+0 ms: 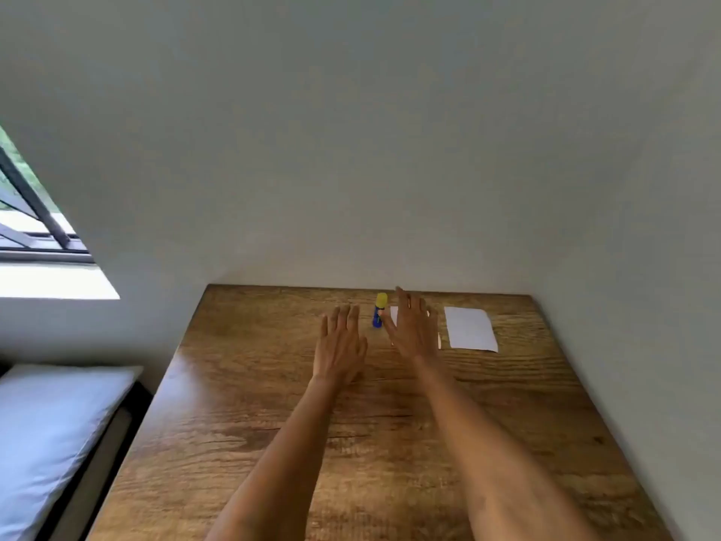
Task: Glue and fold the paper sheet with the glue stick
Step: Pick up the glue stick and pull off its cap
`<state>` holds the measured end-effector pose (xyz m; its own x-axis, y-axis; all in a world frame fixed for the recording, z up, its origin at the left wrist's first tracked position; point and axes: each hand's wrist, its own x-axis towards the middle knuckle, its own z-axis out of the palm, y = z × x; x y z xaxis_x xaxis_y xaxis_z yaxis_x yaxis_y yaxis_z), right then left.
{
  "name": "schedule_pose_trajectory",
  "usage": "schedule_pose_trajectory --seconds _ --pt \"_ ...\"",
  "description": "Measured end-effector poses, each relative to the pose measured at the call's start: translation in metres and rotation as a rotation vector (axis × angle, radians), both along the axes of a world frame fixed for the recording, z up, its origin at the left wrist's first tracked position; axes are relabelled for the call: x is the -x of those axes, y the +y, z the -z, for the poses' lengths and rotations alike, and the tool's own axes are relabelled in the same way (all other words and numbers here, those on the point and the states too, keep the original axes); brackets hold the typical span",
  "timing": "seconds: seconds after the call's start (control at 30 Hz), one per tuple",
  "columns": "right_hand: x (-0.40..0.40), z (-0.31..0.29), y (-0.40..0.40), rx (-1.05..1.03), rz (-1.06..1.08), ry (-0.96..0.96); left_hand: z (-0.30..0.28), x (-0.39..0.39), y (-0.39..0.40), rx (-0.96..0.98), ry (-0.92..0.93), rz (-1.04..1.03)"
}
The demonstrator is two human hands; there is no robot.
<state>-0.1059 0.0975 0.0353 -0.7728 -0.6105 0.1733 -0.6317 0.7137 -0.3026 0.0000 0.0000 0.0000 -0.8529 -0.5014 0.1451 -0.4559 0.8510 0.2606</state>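
Observation:
A blue glue stick [379, 312] with a yellow cap stands upright near the far edge of the wooden table [273, 423]. My left hand [340, 347] reaches forward just left of it, fingers straight, holding nothing. My right hand [411, 326] is stretched out just right of the glue stick, fingers spread, over a white paper sheet [394, 315] that it mostly hides. A second white paper sheet [470, 329] lies flat further right.
The table stands against a pale wall [390, 150] at the back and right. A bed with a light pillow [50, 435] lies left of the table. A window [35, 228] is at the far left.

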Motion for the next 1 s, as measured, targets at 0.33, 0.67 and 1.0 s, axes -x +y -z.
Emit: schedule_pose_trajectory --seconds 0.33,0.67,1.0 --pt "0.038 0.003 -0.032 0.229 -0.194 -0.236 -0.002 0.061 -0.001 -0.307 0.262 -0.104" --pt "0.025 -0.035 -0.066 0.068 -0.470 -0.585 -0.015 0.004 -0.045 -0.480 0.352 -0.115" --pt "-0.007 -0.048 -0.089 -0.076 -0.674 -0.528 -0.020 -0.061 -0.088 -0.384 0.214 -0.010"
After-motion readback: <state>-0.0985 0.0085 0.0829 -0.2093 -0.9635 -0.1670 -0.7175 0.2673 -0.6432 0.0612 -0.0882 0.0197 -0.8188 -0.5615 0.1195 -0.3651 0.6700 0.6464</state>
